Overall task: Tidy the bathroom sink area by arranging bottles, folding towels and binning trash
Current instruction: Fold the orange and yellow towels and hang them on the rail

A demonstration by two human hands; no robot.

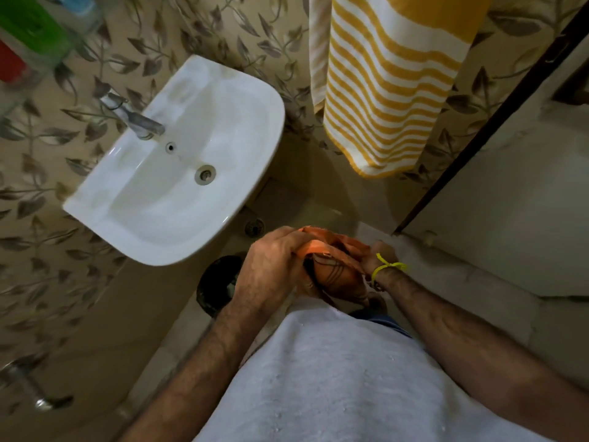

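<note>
Standing before the sink (178, 161), the person is bunching an orange cloth (331, 253) at waist height, left hand (274, 266) and right hand (377, 260) both curling round it. It is looking soft and light, likely best taken by its edges for folding.

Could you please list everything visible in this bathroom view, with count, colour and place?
sink: one, white, on the left wall.
tap: one, metal, at the sink's wall edge.
drain: one, metal, in the basin.
towel: one, yellow and white stripes, hanging right of the sink.
bottles: a few, green, red and blue, blurred at top left.
bin: one, black, on the floor under the sink.
floor drain: one, dark, below the sink.
cloth: one, orange, held by both hands.
left hand: grips the cloth.
right hand: grips the cloth; yellow band on its wrist.
</note>
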